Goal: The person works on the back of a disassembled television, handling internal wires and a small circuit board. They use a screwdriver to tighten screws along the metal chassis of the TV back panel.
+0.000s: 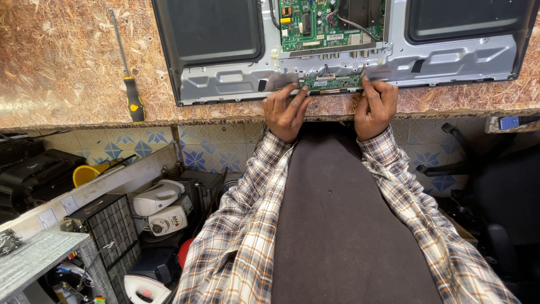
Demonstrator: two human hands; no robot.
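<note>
An opened flat screen set [225, 79] lies back-up on a brown marbled counter [62, 67], its grey metal chassis bare. A large green circuit board [329, 22] sits at its top middle. Along the near edge runs a narrow green strip board [332, 83]. My left hand [286, 111] rests at the strip's left end, fingers pressing its edge. My right hand [376, 107] pinches the strip's right end with its fingertips. Both arms wear plaid sleeves.
A yellow-and-black handled screwdriver [130, 84] lies on the counter to the left. Below the counter stand a yellow bowl [84, 174], white appliances [160, 205] and black devices [34, 174]. A black chair [495, 191] is at the right, a blue object [509, 122] on a ledge.
</note>
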